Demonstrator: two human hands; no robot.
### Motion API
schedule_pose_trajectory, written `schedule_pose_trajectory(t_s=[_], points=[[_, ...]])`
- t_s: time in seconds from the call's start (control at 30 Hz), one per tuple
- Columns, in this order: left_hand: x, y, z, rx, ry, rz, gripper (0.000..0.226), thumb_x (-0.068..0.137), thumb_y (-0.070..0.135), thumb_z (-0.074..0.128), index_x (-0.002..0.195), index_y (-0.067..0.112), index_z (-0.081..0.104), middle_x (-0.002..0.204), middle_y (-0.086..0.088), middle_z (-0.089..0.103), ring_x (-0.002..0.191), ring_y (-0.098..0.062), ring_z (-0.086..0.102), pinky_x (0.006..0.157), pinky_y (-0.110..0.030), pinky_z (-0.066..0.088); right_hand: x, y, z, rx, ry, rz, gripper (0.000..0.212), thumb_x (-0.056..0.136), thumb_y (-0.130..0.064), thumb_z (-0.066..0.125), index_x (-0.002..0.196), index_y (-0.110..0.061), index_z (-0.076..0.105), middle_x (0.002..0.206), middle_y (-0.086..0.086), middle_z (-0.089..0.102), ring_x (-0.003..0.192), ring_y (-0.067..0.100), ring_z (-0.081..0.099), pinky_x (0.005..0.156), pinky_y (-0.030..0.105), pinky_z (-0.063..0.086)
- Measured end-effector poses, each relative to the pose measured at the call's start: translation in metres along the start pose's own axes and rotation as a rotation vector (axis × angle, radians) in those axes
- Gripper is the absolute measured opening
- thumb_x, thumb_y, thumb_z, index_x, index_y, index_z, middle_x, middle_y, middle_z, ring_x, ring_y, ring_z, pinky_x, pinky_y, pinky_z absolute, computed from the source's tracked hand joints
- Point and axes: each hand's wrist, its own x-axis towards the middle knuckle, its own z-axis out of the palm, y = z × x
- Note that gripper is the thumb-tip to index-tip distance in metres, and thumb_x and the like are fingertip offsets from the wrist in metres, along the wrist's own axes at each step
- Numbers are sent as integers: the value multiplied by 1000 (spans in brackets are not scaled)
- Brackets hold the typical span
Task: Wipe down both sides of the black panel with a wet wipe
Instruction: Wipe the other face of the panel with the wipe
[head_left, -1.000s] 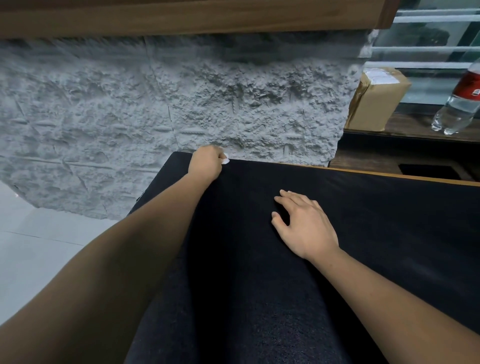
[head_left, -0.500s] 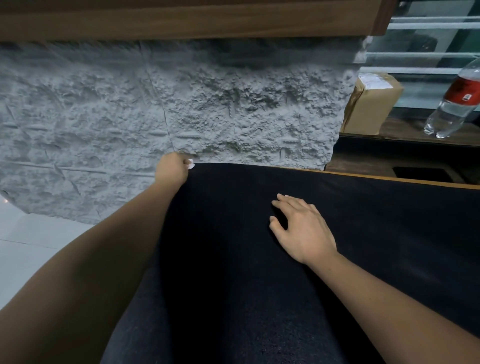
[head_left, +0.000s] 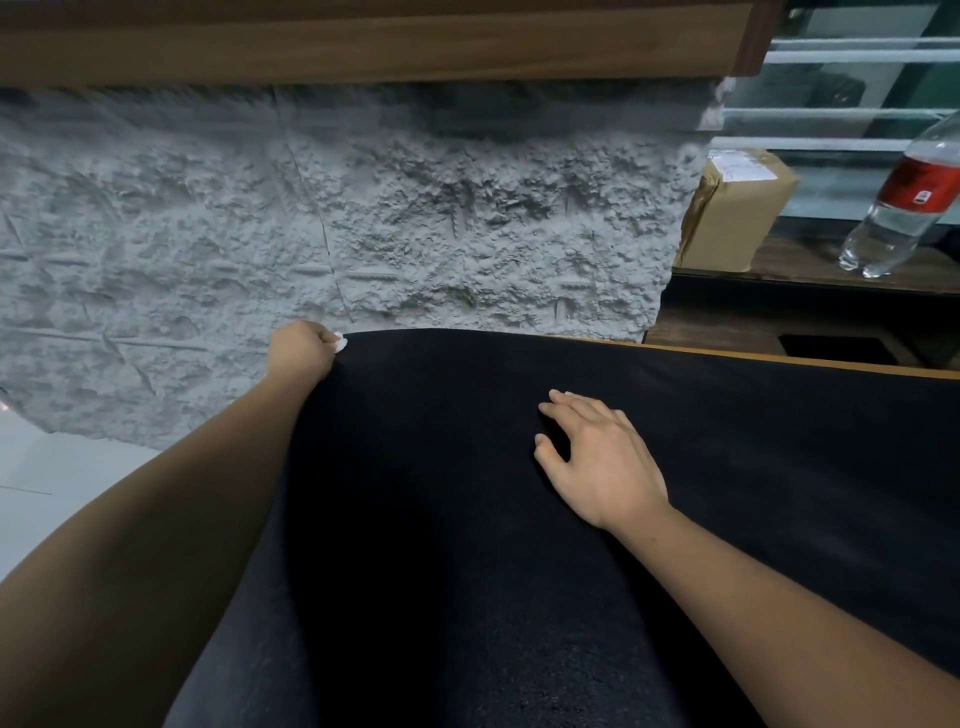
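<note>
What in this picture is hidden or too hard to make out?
All in the head view:
- wet wipe: only a white scrap shows; the left hand gripping it covers the rest.
- black panel: its underside is hidden by the panel itself, and its near and right ends run off the picture's edges.
- bottle: the top is cut off by the right edge, and the label print is too small to read.

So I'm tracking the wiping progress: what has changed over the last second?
The left hand, gripping the wet wipe, slid leftward along the far edge of the black panel to its left corner. The right hand stayed flat on the panel in the same spot, and the panel itself did not shift.
</note>
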Motion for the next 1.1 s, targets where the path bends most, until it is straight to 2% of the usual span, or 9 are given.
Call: schedule_pose_trajectory(t_s=[0.13,0.2,0.37,0.67,0.83,1.0,1.1], points=[[-1,-7,-6,-123,-15,-96,16,96,27,78,103,13,82,113,-4,77,106,-27,71,97,-38,57,1,2,0,-11,4,0,58,101,-59,35,150,-34,53,162,-18,41,151,1,27,123,29,19],[-5,-7,-5,-146,15,-102,16,96,26,78,104,13,82,116,-3,77,111,-25,70,98,-34,55,1,2,0,-14,5,-2,57,101,-59,35,149,-34,53,162,-18,41,151,2,28,123,30,21],[-21,-1,5,-92,104,-31,12,97,25,76,102,15,80,107,-6,78,106,-25,70,85,-29,47,1,1,2,-10,14,-3,55,101,-58,37,148,-35,55,160,-18,43,150,2,30,123,32,23],[-38,25,20,-35,81,50,11,100,21,72,104,18,82,110,-7,78,101,-27,71,80,-29,51,1,2,4,-25,22,7,53,101,-57,40,146,-35,56,160,-18,44,150,3,32,122,34,25],[-47,39,27,-16,68,94,10,100,19,70,101,20,80,108,-5,78,97,-25,71,81,-33,56,1,3,3,-30,26,9,52,101,-57,41,146,-35,57,159,-19,44,150,4,32,122,35,26],[-62,54,35,8,52,181,17,100,15,66,102,23,81,115,2,78,103,-22,71,93,-36,57,1,2,3,-30,16,7,53,101,-57,40,147,-36,55,160,-19,43,151,3,31,123,36,25],[-70,61,39,31,50,245,22,99,12,63,102,24,81,117,5,77,106,-20,70,94,-35,55,1,2,3,-31,16,6,53,101,-57,40,147,-36,55,160,-19,43,150,3,31,122,34,25]])
